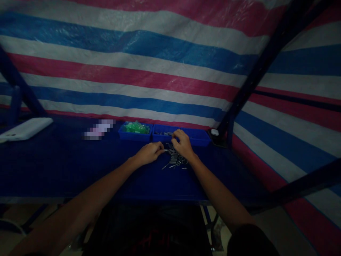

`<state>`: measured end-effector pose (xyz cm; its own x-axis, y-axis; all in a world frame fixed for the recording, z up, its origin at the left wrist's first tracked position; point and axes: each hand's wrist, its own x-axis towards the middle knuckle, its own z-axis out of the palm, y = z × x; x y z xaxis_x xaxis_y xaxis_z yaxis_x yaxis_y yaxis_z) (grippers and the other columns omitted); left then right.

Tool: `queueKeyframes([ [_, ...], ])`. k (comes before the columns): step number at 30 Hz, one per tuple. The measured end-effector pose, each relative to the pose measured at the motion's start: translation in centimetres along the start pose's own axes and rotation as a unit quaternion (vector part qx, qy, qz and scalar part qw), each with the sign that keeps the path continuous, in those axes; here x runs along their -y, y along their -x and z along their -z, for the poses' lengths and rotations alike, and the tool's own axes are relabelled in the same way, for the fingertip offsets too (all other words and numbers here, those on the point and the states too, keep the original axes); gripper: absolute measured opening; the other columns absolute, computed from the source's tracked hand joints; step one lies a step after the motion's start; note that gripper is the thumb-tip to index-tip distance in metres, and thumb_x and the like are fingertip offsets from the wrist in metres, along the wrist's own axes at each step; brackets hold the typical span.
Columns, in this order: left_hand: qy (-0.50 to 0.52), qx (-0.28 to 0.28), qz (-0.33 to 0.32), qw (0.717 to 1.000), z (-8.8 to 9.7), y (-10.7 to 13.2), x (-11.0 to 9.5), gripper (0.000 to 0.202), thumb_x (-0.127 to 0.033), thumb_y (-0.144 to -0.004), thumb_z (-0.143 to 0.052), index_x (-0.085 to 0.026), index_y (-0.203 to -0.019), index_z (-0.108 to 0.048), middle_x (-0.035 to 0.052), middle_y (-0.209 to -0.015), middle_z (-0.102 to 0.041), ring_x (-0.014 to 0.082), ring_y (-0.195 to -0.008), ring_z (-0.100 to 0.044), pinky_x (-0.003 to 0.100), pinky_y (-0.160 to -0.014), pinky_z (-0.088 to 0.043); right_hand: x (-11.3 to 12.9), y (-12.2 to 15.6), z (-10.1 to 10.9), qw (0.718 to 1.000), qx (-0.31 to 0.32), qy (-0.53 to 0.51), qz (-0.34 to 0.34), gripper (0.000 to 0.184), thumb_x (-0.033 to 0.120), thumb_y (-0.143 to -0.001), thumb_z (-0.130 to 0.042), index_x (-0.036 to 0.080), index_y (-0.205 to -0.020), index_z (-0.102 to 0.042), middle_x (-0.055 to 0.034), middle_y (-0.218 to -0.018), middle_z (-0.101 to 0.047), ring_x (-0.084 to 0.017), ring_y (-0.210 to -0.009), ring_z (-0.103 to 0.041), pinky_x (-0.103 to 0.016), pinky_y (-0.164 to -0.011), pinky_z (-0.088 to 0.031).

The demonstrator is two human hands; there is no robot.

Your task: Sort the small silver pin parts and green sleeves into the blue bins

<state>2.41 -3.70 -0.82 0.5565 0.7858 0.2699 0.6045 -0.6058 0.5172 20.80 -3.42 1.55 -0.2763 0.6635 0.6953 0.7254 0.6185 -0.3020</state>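
Note:
My left hand (150,153) is closed in a pinch, with a small light-coloured metal piece (165,150) at its fingertips. Just right of it, my right hand (183,144) hovers over the far side of a pile, thumb and fingers pressed together; what they hold, if anything, is hidden. The pile of small metal parts (174,160) lies loose on the blue table (87,174): thin pins and thicker short cylinders. Behind my right hand stands a long blue bin (198,137) with several similar metal parts in its left portion.
A smaller blue bin (124,136) beside it holds green plastic wrapping (137,127). Farther left lie a blurred-out flat item (99,128) and a white case-like object (28,128). A small white object (214,132) sits by the right frame post (230,129). Striped sheeting (133,64) closes the back.

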Motion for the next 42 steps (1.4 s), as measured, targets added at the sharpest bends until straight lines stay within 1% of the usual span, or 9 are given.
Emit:
queueKeyframes([
  [5,0.098,-0.049,0.022,0.994,0.5,-0.5,0.4,0.026,-0.038,-0.083,-0.04,-0.016,-0.083,-0.053,-0.0013,-0.066,-0.054,0.012,-0.058,-0.049,0.024,-0.056,-0.036,1.0,0.3,-0.1,0.994,0.076,-0.038,0.073,0.027,0.015,-0.07,-0.049,0.017,-0.096,-0.052,-0.0042,-0.085,-0.055,-0.018,-0.081,-0.05,-0.031,-0.076,-0.04],
  [10,0.118,-0.066,0.054,0.989,0.8,-0.6,0.3,0.035,-0.04,-0.084,-0.031,-0.017,-0.063,-0.046,-0.0027,-0.056,-0.046,0.0118,-0.056,-0.045,0.024,-0.056,-0.034,2.0,0.3,0.0,0.988,0.111,0.009,0.104,0.011,0.022,-0.08,-0.052,0.018,-0.089,-0.055,-0.004,-0.083,-0.056,-0.017,-0.081,-0.05,-0.03,-0.077,-0.038],
  [14,0.145,-0.076,0.062,0.985,0.8,-0.7,0.0,0.041,-0.042,-0.086,-0.027,-0.016,-0.062,-0.047,-0.0024,-0.056,-0.044,0.0112,-0.054,-0.043,0.023,-0.054,-0.033,2.0,0.2,-0.1,0.988,0.113,0.021,0.101,0.009,0.023,-0.085,-0.048,0.017,-0.086,-0.054,-0.0046,-0.08,-0.056,-0.017,-0.079,-0.05,-0.029,-0.075,-0.038],
  [18,0.117,-0.043,0.034,0.992,0.7,-0.5,-0.1,0.033,-0.037,-0.086,-0.031,-0.014,-0.087,-0.055,-0.0019,-0.061,-0.05,0.0114,-0.055,-0.046,0.023,-0.054,-0.035,0.7,-1.4,-1.0,0.995,0.08,-0.017,0.06,0.012,0.023,-0.087,-0.043,0.017,-0.084,-0.053,-0.0041,-0.08,-0.056,-0.015,-0.079,-0.051,-0.026,-0.072,-0.039],
  [21,0.028,-0.001,-0.016,0.999,0.4,0.0,-0.4,0.037,-0.032,-0.083,-0.043,-0.017,-0.117,-0.046,0.0003,-0.075,-0.056,0.0129,-0.064,-0.052,0.024,-0.06,-0.039,-0.9,-4.3,-2.4,0.999,0.036,-0.024,0.003,0.014,0.021,-0.087,-0.041,0.016,-0.084,-0.053,-0.0043,-0.08,-0.058,-0.014,-0.076,-0.052,-0.026,-0.071,-0.039],
  [26,-0.106,0.019,-0.109,0.988,-0.3,0.6,-1.5,0.031,-0.031,-0.082,-0.049,-0.023,-0.112,-0.052,0.0043,-0.098,-0.053,0.0175,-0.09,-0.053,0.029,-0.079,-0.041,-2.3,-7.6,-3.9,0.994,0.07,0.059,-0.063,0.015,0.023,-0.082,-0.05,0.013,-0.092,-0.057,-0.0084,-0.09,-0.058,-0.017,-0.087,-0.052,-0.028,-0.079,-0.039],
  [30,-0.132,0.016,-0.116,0.984,-0.6,0.5,-1.6,0.016,-0.025,-0.084,-0.045,-0.019,-0.094,-0.056,0.0046,-0.094,-0.052,0.0168,-0.089,-0.051,0.028,-0.079,-0.04,-2.0,-5.4,-3.0,0.992,0.042,0.105,-0.061,0.019,0.025,-0.085,-0.045,0.015,-0.094,-0.058,-0.0091,-0.092,-0.057,-0.019,-0.091,-0.05,-0.031,-0.082,-0.038],
  [35,-0.119,0.003,-0.083,0.989,-0.9,0.1,-0.8,0.018,-0.02,-0.082,-0.045,-0.018,-0.098,-0.052,0.0057,-0.092,-0.055,0.0179,-0.088,-0.051,0.03,-0.079,-0.04,-1.9,-1.3,-1.5,0.992,0.036,0.112,-0.047,0.018,0.023,-0.085,-0.044,0.018,-0.086,-0.061,-0.0073,-0.087,-0.059,-0.021,-0.087,-0.049,-0.033,-0.079,-0.038],
  [42,0.002,-0.017,-0.023,1.0,-0.3,-0.5,0.6,0.014,-0.019,-0.08,-0.042,-0.016,-0.087,-0.054,0.0052,-0.083,-0.059,0.0173,-0.079,-0.055,0.029,-0.074,-0.041,0.5,-0.8,-1.9,0.999,0.032,0.031,-0.019,0.017,0.023,-0.086,-0.043,0.018,-0.088,-0.058,-0.0044,-0.084,-0.06,-0.018,-0.083,-0.051,-0.03,-0.078,-0.038],
])
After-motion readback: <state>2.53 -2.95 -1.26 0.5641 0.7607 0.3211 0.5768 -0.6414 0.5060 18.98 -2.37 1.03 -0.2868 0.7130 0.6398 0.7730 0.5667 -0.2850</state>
